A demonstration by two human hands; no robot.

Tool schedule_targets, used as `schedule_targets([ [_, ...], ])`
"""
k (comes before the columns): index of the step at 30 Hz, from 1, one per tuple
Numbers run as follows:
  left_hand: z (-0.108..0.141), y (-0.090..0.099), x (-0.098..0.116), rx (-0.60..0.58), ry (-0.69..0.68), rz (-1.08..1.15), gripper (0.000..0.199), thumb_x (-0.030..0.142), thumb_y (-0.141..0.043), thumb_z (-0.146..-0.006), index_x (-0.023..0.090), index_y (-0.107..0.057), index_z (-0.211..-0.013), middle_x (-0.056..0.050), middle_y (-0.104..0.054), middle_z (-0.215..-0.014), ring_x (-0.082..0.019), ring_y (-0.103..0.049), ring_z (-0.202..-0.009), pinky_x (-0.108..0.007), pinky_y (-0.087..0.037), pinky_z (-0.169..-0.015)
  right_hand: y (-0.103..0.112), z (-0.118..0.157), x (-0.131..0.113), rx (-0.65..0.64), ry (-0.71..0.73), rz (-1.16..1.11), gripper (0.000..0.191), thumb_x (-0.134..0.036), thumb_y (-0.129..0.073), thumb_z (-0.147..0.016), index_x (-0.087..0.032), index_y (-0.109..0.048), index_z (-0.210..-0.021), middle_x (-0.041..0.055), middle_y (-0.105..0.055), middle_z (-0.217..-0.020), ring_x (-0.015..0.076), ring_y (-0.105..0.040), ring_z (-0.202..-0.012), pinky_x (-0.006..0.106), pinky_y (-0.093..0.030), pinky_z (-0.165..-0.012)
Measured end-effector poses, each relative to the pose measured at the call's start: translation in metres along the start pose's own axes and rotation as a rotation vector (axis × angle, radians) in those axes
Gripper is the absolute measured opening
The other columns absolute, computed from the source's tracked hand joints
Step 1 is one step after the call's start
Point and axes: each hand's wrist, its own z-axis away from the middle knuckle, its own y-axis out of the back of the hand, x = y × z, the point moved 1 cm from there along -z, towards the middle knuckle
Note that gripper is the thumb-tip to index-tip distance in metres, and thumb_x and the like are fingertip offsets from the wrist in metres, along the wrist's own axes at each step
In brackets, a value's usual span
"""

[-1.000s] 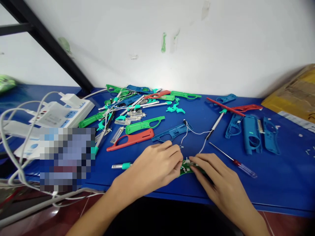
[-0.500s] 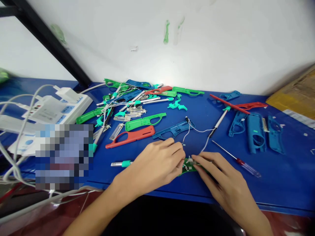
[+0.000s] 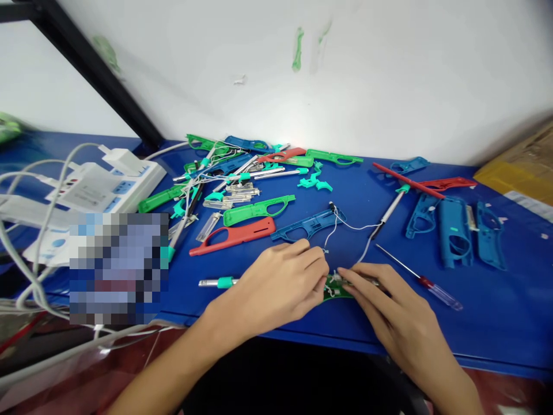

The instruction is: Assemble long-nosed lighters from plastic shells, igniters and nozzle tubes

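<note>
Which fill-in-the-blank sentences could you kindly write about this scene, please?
The left hand and right hand are at a slim plastic shell coloured ____.
The thin metal screwdriver with a red and clear handle lies nearer the ____ hand.
The white plastic power strip lies toward the picture's ____ side.
Missing words: green; right; left.

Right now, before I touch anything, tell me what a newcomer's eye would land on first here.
Probably the left hand and right hand, meeting over an opened green lighter casing near the table's front edge. Next, likely the colorful heap of lighter parts beyond the left hand, toward the wall. The screwdriver, lying just right of the right hand, also stands out.
</note>
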Motion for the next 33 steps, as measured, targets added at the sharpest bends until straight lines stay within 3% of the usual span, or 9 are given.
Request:
schedule_targets([
  [33, 0.0034, -0.0059, 0.0011, 0.053, -0.083, -0.018, 0.023, 0.018, -0.055, -0.113, 0.015, -0.07, -0.096, -0.001, -0.075, -0.096, -0.017, -0.068, -0.085, -0.031, -0.054, -0.075, 0.002, -0.0035, 0.0014, 0.029, 0.018, -0.124, 0.032, -0.012, -0.065, -0.106, -0.028, -0.077, -0.131, 0.0048, -0.08, -0.117, 0.0186, -0.072, -0.092, 0.032, -0.063, -0.082],
])
